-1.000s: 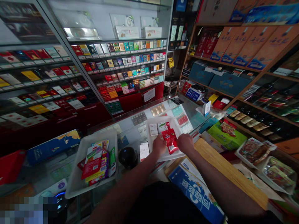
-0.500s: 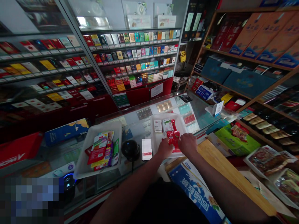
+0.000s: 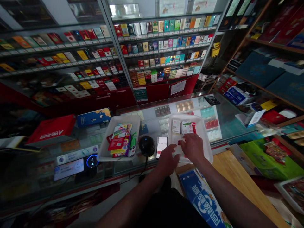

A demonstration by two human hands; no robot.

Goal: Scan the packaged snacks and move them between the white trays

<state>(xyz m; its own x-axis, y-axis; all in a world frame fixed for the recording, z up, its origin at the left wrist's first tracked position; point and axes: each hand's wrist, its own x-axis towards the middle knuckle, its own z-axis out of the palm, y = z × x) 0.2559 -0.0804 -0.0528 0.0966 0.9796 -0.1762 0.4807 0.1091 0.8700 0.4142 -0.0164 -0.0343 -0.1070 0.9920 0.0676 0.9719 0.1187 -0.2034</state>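
Observation:
My right hand [image 3: 193, 147] is over the right white tray [image 3: 209, 148], its fingers closed on a red packet [image 3: 180, 142] that it mostly covers. My left hand [image 3: 169, 160] is at the tray's front left edge with thumb and fingers apart, holding nothing. Behind my right hand, a white box-like pack [image 3: 176, 126] and a white, green and red packet [image 3: 188, 127] lie in the tray. A phone [image 3: 161, 147] with a lit screen lies just beyond my left hand, beside the tray.
On the glass counter, a left white tray [image 3: 101, 152] holds several colourful packets. A black scanner-like device [image 3: 146, 146] stands between the trays. A red box [image 3: 51, 130], a blue box [image 3: 93, 117] and a calculator [image 3: 212, 100] are also there. A blue carton [image 3: 201, 198] is below my right forearm.
My left hand has let go of the red packet and drawn back to the left, its fingers opening. My right hand has shifted over the packet. The view has turned left and down.

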